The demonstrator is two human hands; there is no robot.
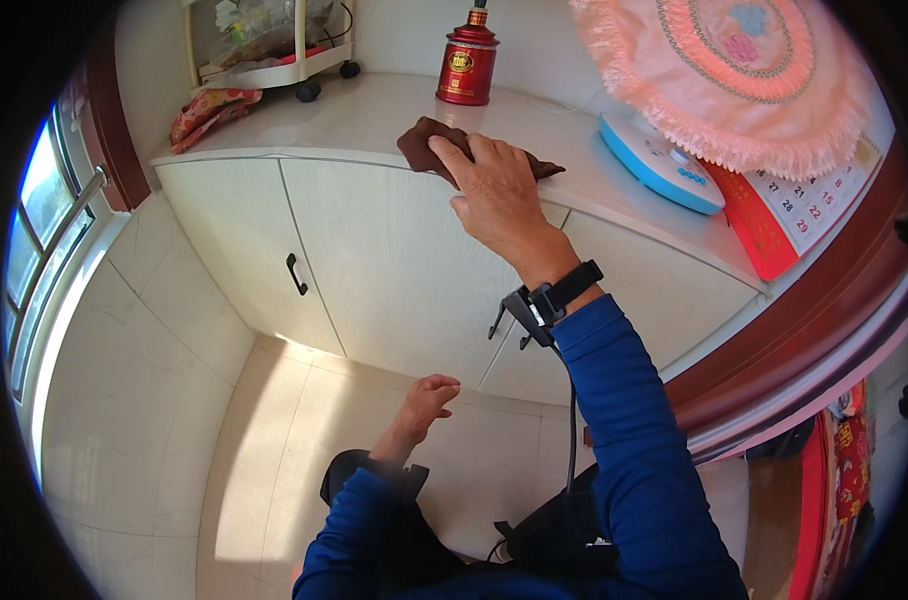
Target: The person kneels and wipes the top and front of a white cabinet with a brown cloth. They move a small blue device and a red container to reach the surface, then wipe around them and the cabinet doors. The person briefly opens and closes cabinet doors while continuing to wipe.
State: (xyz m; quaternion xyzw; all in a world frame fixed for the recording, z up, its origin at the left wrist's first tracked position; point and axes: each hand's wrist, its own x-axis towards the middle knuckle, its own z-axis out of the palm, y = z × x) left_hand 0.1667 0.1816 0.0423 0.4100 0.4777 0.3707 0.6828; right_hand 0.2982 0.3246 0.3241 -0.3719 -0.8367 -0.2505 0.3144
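A brown cloth (424,146) lies bunched at the front edge of a pale countertop (356,112). On top of it presses my right hand (491,187), fingers spread over the fabric and thumb side toward the left. Part of the cloth sticks out past my fingertips and to the right. My left hand (424,405) hangs low above the floor, before the cabinet doors, with its fingers loosely bent and nothing in it. Behind the cloth stands a red bottle-shaped canister (467,67) with a dark top.
At the back left are a white wheeled rack (274,75) and a red patterned cloth (214,116). To the right sit a blue-and-white device (660,165), a pink lace-trimmed cover (724,60) and a calendar (806,202). Cabinet doors (394,262) carry black handles (296,274). A barred window (49,217) is at left.
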